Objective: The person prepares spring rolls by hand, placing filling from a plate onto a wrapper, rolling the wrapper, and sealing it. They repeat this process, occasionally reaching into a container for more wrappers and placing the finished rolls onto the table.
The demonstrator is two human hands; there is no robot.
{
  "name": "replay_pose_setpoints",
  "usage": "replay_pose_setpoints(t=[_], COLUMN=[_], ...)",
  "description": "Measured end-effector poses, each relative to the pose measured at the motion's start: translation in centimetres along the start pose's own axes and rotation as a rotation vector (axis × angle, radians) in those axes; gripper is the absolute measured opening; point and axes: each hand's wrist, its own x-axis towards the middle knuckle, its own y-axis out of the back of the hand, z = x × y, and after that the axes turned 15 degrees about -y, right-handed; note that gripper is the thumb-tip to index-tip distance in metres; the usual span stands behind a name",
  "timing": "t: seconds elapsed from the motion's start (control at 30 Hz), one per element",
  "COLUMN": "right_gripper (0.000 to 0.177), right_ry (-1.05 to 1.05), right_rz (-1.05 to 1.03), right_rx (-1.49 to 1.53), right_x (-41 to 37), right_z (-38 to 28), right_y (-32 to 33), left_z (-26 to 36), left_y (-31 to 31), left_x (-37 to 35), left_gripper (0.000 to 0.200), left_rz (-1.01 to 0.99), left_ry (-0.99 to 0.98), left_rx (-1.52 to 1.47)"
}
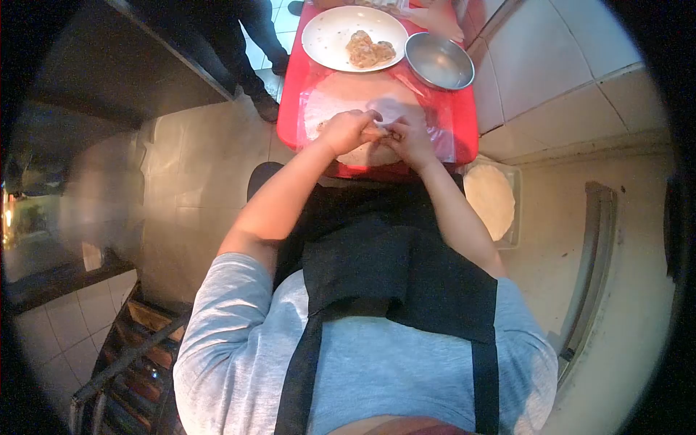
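My left hand [348,130] and my right hand [409,141] meet near the front edge of a red table [466,127]. Their fingers are bent and pinch a small, pale, thin wrapper [380,130] between them; my fingers partly hide it. Under both hands lies a large round pale sheet [344,90] on clear plastic. Beyond it stands a white plate [315,36] with a mound of orange-brown filling [366,51]. To the plate's right is a metal bowl [428,51] that seems to hold some liquid.
Another person's hand [441,23] rests at the table's far end. Someone in dark clothes [254,54] stands on the left. Low on the right, a tray [515,217] bears round pale sheets [489,199]. A tiled wall [529,65] borders the table's right side.
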Motion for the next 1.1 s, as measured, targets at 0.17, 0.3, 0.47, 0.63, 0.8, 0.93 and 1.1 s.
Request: replay_pose_setpoints(t=[0.17,0.3,0.47,0.63,0.8,0.93,1.1], right_gripper=[0.046,0.039,0.035,0.034,0.030,0.040,0.039], right_ry=[-0.094,-0.480,-0.549,-0.543,-0.586,-0.221,0.049], right_rz=[0.271,0.104,-0.025,0.138,0.151,0.149,0.046], right_rx=[0.067,0.003,-0.239,0.024,0.016,-0.043,0.110], right_x=[-1.5,0.8,2.5,2.5,2.5,1.1,-1.1], right_z=[1.6,5.8,2.2,2.2,3.2,6.3,6.0], right_y=[2.8,4.8,4.5,3.0,5.8,7.7,6.2], left_z=[-1.2,-4.6,-3.4,-3.6,-3.2,-1.2,-0.6], left_y=[2.8,6.1,6.3,5.2,3.7,3.6,1.4], left_x=[-1.7,-5.7,-7.1,-7.4,-6.9,-5.0,-2.8], left_gripper=[0.048,0.038,0.042,0.047,0.043,0.043,0.043], left_rz=[0.145,0.198,0.115,0.160,0.179,0.159,0.126], left_ry=[-0.096,-0.013,0.145,0.133,-0.041,-0.011,-0.021], left_rx=[-0.031,0.088,0.020,0.021,0.126,0.106,-0.020])
